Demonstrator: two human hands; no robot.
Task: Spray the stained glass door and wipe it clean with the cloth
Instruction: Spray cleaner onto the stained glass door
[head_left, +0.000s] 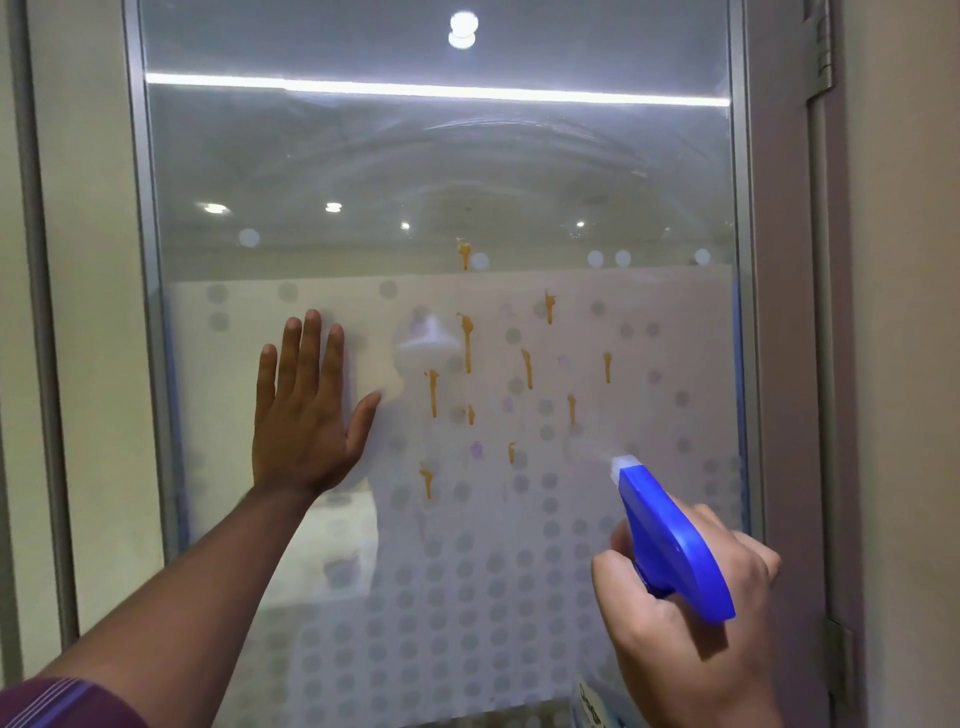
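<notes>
The glass door fills the view, clear above and frosted with grey dots below. Several orange drip stains and faint purple smudges run down its middle. My left hand lies flat on the glass left of the stains, fingers spread and pointing up. My right hand grips a spray bottle with a blue trigger head, its white nozzle aimed up-left at the stains from the lower right. A faint mist hangs just off the nozzle. No cloth is in view.
A grey metal frame borders the glass on the left and a wider frame with hinges on the right. Cream wall stands on both sides. Ceiling lights reflect in the upper pane.
</notes>
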